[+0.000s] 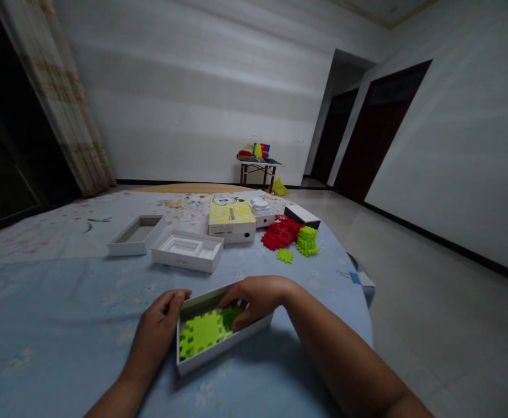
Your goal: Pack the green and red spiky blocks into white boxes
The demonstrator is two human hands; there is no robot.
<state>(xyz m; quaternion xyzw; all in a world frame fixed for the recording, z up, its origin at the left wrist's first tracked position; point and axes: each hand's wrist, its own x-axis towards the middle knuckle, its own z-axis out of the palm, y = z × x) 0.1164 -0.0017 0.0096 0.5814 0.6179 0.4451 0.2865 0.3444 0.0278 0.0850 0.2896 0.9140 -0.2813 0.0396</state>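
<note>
A white open box [223,349] stands at a slant on the tablecloth in front of me. Flat lime-green interlocking pieces with toothed edges [201,332] lie inside it. My left hand [160,318] grips the box's left end, fingers curled at the rim. Over the box's right part, my right hand [254,299] reaches down, thumb and fingers bent around green pieces there; the fingertips are partly hidden. Farther back on the table are a pile of red toothed pieces [280,233], a stack of green ones [307,241] and one loose green piece [285,256].
Beyond my hands stand a white tray box with inner compartments [183,260], an empty grey-lined box [118,248], a yellow-and-white box [231,223], a white box [263,219] and a dark-topped box [301,216]. A blue clip [355,278] is near the right table edge.
</note>
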